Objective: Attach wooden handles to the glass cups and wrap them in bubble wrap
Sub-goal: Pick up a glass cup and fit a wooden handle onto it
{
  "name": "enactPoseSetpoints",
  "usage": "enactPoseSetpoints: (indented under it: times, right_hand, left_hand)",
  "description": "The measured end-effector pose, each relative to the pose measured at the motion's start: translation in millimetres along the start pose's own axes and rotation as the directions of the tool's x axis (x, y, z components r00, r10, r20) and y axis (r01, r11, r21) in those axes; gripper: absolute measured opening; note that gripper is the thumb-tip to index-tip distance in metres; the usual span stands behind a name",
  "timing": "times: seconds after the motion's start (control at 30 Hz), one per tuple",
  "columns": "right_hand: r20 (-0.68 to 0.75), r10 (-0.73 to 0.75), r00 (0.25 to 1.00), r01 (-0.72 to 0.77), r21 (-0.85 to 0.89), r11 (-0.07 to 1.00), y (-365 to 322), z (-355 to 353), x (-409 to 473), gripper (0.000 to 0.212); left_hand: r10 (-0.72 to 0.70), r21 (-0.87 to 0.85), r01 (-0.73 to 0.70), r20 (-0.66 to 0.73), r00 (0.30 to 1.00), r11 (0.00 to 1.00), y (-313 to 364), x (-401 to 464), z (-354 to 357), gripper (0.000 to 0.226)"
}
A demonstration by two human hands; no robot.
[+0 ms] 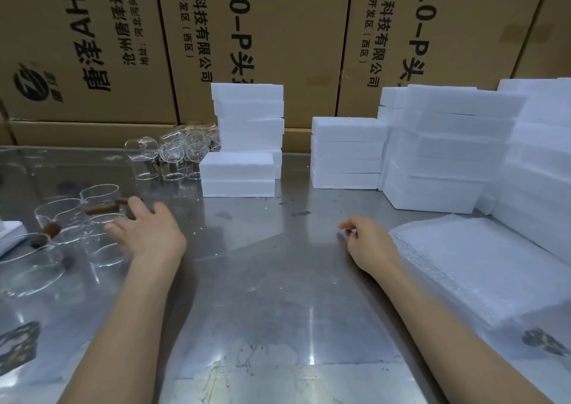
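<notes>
Grip: neither hand holds anything. The left hand (148,230) reaches with fingers spread and slightly blurred toward the near cluster of glass cups (99,215), its fingertips just beside a cup rim and a brown wooden handle (106,206); whether a finger touches the glass cannot be told. The right hand (370,243) rests on the steel bench (262,280) with fingers loosely curled, thumb and forefinger close together on nothing, just beside the stack of bubble wrap (482,267) at the near right. The step in hand appears to be selection of the next cup, several of which already carry handles; wrapping has not begun. The next move calls for a firm hold round one cup body without knocking its close-packed, transparent neighbours, then a sheet drawn from the stack by the right hand. Farther left lie more handled cups and a white block edge. Mid-bench stand low stacks of white foam blocks (241,172), with a second group of cups (173,153) beside them and taller foam stacks (448,150) at right, which bound the working space. Printed cardboard cartons (278,33) form the back wall.
</notes>
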State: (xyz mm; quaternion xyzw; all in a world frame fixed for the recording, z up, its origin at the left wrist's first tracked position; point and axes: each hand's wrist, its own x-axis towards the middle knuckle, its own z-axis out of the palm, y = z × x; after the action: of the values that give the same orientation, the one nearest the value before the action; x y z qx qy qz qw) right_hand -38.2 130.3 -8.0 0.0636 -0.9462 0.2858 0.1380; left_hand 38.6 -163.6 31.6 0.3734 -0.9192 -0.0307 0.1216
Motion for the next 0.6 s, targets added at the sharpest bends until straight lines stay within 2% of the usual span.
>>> enactPoseSetpoints:
  times: [0.13, 0.3, 0.4, 0.6]
  right_hand:
    - [0.007, 0.018, 1.000, -0.018, 0.013, 1.000, 0.6, 0.7, 1.3, 0.027]
    - [-0.016, 0.050, 0.999, -0.049, 0.059, 0.997, 1.0, 0.8, 1.8, 0.032]
    - [-0.030, 0.041, 0.999, -0.038, 0.093, 0.995, 0.6, 0.4, 0.4, 0.037]
    - [-0.064, 0.041, 0.997, -0.031, 0.143, 0.989, 0.1, 1.4, 2.2, 0.034]
  left_hand:
    - [0.104, -0.024, -0.106, -0.085, 0.991, 0.994, 9.7, -3.9, 0.0, 0.050]
    - [0.367, -0.075, -0.386, -0.192, 0.910, 0.919, 38.4, -18.0, 7.6, 0.068]
    - [0.531, -0.101, -0.568, -0.253, 0.809, 0.817, 62.7, -31.7, 13.2, 0.061]
    - [0.750, -0.086, -0.830, -0.383, 0.539, 0.552, 97.3, -61.1, 29.9, 0.047]
